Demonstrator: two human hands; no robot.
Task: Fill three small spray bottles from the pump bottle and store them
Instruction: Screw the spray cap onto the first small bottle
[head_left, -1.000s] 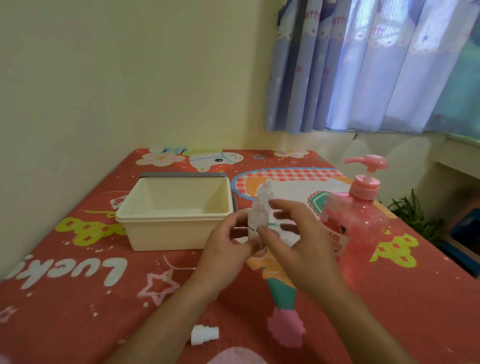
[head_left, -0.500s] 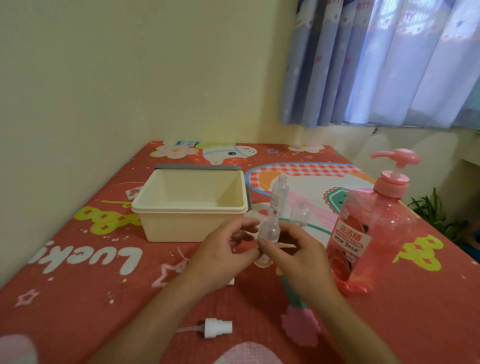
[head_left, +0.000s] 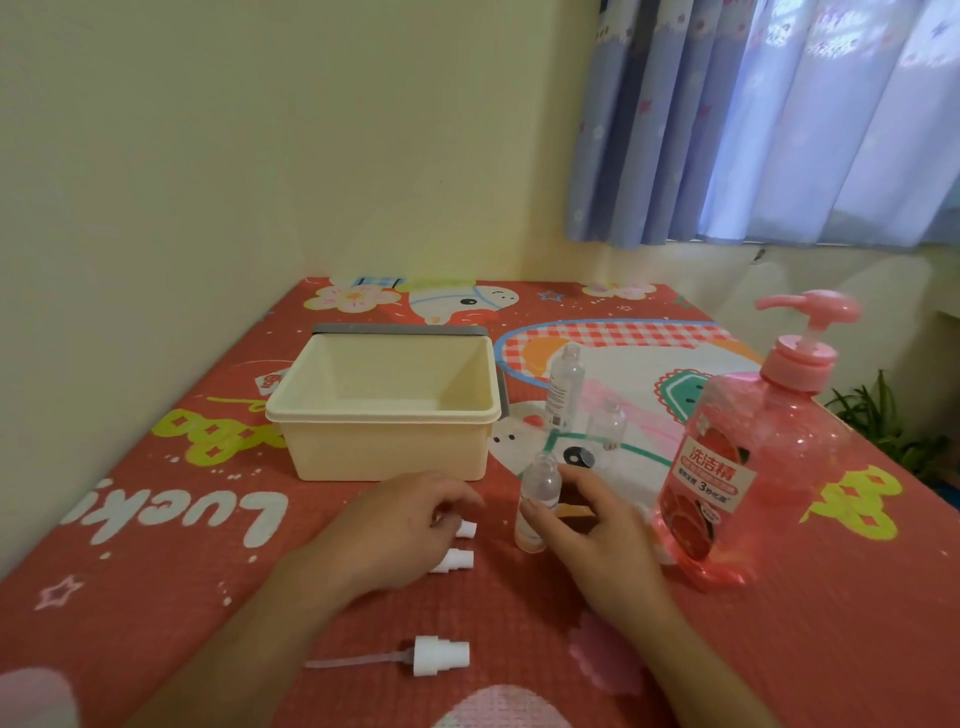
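A small clear spray bottle (head_left: 537, 493) without its top stands on the red mat, and my right hand (head_left: 597, 535) grips it from the right side. My left hand (head_left: 395, 530) lies low on the mat to its left, fingers curled over a white spray head (head_left: 465, 529); a second white piece (head_left: 453, 561) sticks out just below it. The pink pump bottle (head_left: 748, 467) stands upright right of my right hand. Two more clear bottles without tops stand behind: a tall one (head_left: 564, 387) and a short one (head_left: 605, 423).
A cream plastic box (head_left: 384, 447) sits open at the mat's back left, close to the wall. Another white spray head with its long tube (head_left: 441, 657) lies near the front edge. A plant (head_left: 878, 421) and curtains are at the right.
Both hands held the small bottle up in the air before. Now the bottle stands on the mat in my right hand, and my left hand has moved down and left with the spray head.
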